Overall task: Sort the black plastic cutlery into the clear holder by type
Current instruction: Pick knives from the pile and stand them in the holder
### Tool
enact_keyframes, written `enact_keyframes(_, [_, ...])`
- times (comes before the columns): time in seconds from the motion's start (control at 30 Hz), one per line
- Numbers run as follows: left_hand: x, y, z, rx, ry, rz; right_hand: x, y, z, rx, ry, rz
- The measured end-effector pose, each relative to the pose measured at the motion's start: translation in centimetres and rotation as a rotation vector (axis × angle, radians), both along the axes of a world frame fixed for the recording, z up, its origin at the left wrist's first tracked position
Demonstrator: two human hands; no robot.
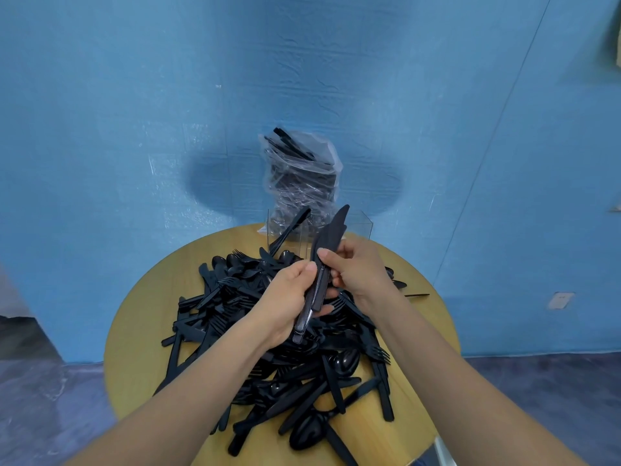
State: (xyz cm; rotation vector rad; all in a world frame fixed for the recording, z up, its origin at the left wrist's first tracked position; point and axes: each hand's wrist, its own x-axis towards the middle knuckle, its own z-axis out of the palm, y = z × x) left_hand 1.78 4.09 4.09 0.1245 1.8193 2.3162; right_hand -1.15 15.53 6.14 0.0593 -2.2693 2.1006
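Head view: knives point(324, 260) gripped together by left hand point(289, 297) and right hand point(356, 270) above bench point(141, 348) pile point(268, 331), blades pointing toward far edge holder point(363, 227), handles toward near edge.

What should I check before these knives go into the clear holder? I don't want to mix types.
1. Stack of black plastic knives held by both the left hand and the right hand: ok.
2. Stack is knives only: cannot tell, lower pieces hidden.
3. Blades all point the same way: cannot tell.
4. Clear square holder within reach behind the pile of black cutlery: ok.
5. Free compartment for knives: cannot tell; one holds handles.
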Motion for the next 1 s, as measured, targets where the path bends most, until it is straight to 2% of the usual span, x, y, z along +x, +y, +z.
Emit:
enact_keyframes(0.17, [0.0, -0.3, -0.3, -0.112, 0.106, 0.045, 0.3, -0.4, -0.3, 0.027, 0.022, -0.013])
enact_keyframes(0.43, [-0.1, -0.9, -0.8, -0.114, 0.119, 0.108, 0.9, -1.6, -1.1, 0.158, 0.072, 0.005])
enact_keyframes(0.63, [-0.2, -1.2, -0.9, -0.210, 0.145, 0.161, 1.2, -1.8, -0.8, 0.079, 0.028, 0.032])
enact_keyframes(0.73, [-0.2, -1.5, -0.9, -0.193, 0.125, 0.148, 1.7, -2.0, -0.8, 0.107, 0.004, 0.068])
enact_keyframes(0.9, [0.4, -1.5, -0.8, -0.114, 0.078, 0.077, 1.6, -1.8, -0.5, -0.020, -0.082, 0.095])
enact_keyframes(1.0, [0.3, -1.7, -0.6, -0.152, 0.100, 0.096, 1.2, -2.1, -0.5, -0.084, -0.121, 0.102])
